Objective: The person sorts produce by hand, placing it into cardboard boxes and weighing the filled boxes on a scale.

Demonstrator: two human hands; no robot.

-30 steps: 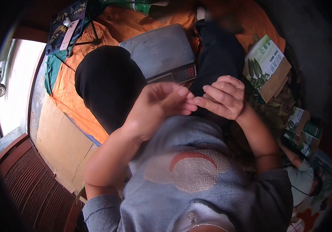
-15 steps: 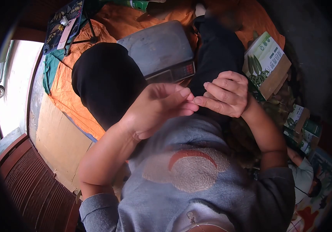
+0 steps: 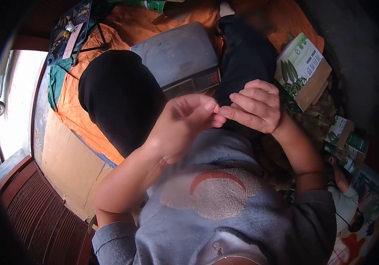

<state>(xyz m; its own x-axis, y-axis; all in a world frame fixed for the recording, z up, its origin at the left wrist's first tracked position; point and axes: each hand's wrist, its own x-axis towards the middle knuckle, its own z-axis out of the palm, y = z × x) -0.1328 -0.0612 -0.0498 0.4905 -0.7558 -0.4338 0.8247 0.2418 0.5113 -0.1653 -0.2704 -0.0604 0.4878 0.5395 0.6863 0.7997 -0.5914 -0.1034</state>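
Observation:
My left hand [image 3: 183,120] is closed in a pinch, thumb pressed to the fingertips. My right hand [image 3: 255,107] is curled, its fingers folded in towards the palm. The fingertips of both hands meet, or nearly meet, above my lap. Anything held between them is too small or too hidden to make out. Beyond the hands, a grey weighing scale [image 3: 178,53] with a dark display and red keys lies between my legs. The grey shirt [image 3: 216,190] I wear is just below my hands.
Orange cloth [image 3: 83,95] covers the floor, with flat cardboard [image 3: 68,161] at left. A dark patterned board [image 3: 69,33] stands upper left. Green-white cartons [image 3: 302,70] lie at right beside a pile of produce [image 3: 315,117]. Another person's arm [image 3: 342,181] shows at lower right.
The view has shifted slightly. My left hand has turned a little and its wrist is higher, while the fingertips of both hands stay together.

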